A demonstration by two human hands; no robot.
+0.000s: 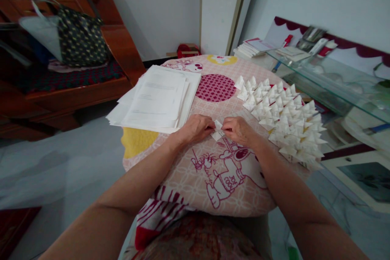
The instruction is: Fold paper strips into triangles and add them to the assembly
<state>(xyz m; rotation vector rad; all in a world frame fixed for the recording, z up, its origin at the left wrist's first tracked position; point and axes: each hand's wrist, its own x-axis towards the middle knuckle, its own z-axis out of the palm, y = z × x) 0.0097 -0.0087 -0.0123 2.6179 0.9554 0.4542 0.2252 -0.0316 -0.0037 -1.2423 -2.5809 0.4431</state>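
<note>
Head view: your left hand (197,127) and right hand (239,130) pinch folded paper (217,135) over pink cloth (185,180); wooden bench (120,46) at ten o'clock, glass shelf (339,89) at two.

Left grip (198,127) and right grip (239,131): facing, just apart, both pinched. Bare left forearm (146,174) slants back and outward from left grip; right forearm (284,183) mirrors it.

At five o'clock from the middle of the view, maroon capitals (230,181) are spelling "JOE COOL" in two lines on the chest of a cartoon dog (217,189) decorating the pink tablecloth (185,185). At ten o'clock, white sheets (152,99) are carrying faint printed lines, too small for reading.
</note>
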